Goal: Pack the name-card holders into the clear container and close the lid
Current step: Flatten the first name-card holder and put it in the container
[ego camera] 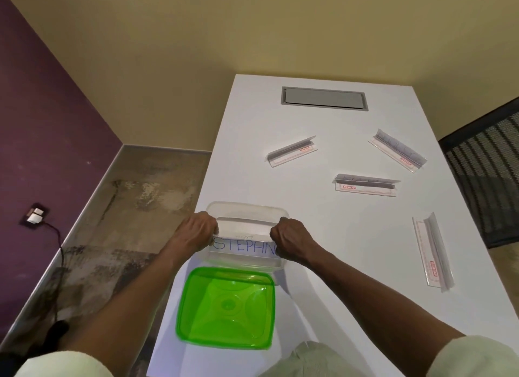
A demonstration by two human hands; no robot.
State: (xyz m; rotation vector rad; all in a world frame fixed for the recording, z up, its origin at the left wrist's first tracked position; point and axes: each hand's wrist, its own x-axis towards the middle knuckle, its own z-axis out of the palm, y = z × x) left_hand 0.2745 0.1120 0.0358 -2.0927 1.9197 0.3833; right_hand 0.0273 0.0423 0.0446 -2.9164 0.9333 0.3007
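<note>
Head view: nearest the person, a translucent green lid (226,308), square with rounded corners and a moulded centre pattern, lies flat close to the table's (351,250) left edge. Just beyond it stands the clear container (247,210), a thin-walled, see-through tub with rounded corners, its near rim almost touching the lid. Both hands meet over the container: the left hand (195,230) and the right hand (292,237) have their fingers curled round the two ends of a held name-card holder (244,243), a clear folded sleeve with a card bearing blue handwritten letters, which sits inside the container's opening. To the right of the hands the smooth white tabletop lies bare up to a name-card holder near the right edge (432,250), lying lengthwise towards the person. Further off, three more lie well apart from each other: a middle holder (366,185), a left far holder (292,151) and a right far holder (397,150), all clear plastic with red-printed white inserts. At the far end a grey rectangular hatch (324,98) is set flush in the top. Left of the table is mottled floor (118,208) and a purple wall (50,124).
</note>
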